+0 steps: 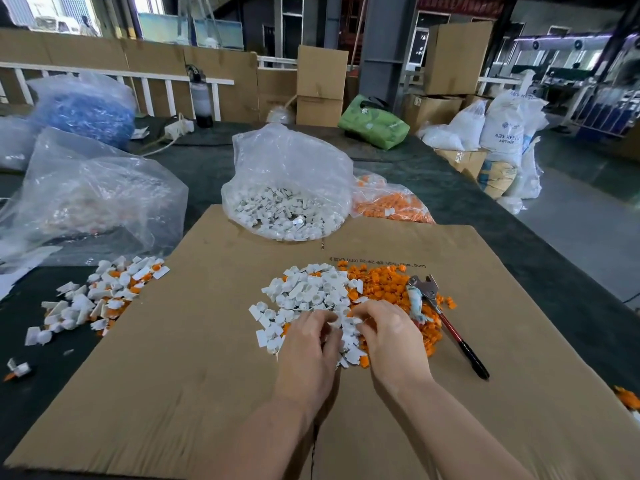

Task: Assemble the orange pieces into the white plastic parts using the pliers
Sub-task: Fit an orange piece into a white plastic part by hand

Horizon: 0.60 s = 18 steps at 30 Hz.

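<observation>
A heap of loose white plastic parts (308, 292) lies on the flat cardboard sheet (194, 375), with a heap of orange pieces (388, 284) touching its right side. Both my hands reach into the near edge of the white heap. My left hand (310, 344) has its fingers curled down among the white parts; whether it holds one is hidden. My right hand (386, 332) has its fingertips curled in the pile where white meets orange; its grasp is hidden too. The pliers (446, 318), with a red and black handle, lie untouched on the orange heap's right edge.
A clear bag of white parts (284, 202) stands at the cardboard's far edge, a bag of orange pieces (391, 202) to its right. Assembled white-and-orange parts (100, 296) lie scattered left of the cardboard. A large clear bag (90, 199) sits far left. Stray orange pieces (627, 398) lie right.
</observation>
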{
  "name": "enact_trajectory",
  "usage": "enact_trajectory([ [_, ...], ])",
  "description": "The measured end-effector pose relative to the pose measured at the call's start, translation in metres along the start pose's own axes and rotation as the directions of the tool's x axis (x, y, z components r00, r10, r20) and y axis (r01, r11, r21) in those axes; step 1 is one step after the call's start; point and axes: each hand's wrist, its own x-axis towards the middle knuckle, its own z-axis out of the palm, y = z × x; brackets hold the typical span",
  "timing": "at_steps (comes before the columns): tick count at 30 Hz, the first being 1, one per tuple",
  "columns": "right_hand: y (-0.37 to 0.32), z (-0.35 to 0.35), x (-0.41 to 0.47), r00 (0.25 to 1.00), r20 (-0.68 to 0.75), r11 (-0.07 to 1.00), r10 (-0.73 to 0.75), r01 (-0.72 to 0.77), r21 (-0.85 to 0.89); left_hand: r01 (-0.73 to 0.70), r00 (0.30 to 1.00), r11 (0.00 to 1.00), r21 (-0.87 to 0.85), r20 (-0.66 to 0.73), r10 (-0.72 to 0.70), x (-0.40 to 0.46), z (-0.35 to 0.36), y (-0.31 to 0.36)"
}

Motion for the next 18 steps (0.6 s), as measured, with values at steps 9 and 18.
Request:
enact_trajectory([
  [9, -0.003, 0.005, -0.012, 0.994, -0.04, 0.98, -0.104, 0.109, 0.165, 0.007, 0.998, 0.996, -0.092, 0.064, -0.001, -0.003, -0.008, 0.001],
  [18, 0.0, 0.005, -0.012, 0.988, -0.106, 0.991, -0.115, 0.122, 0.062, 0.173, 0.985, 0.96, -0.22, 0.029, -0.171, -0.001, -0.007, -0.003],
])
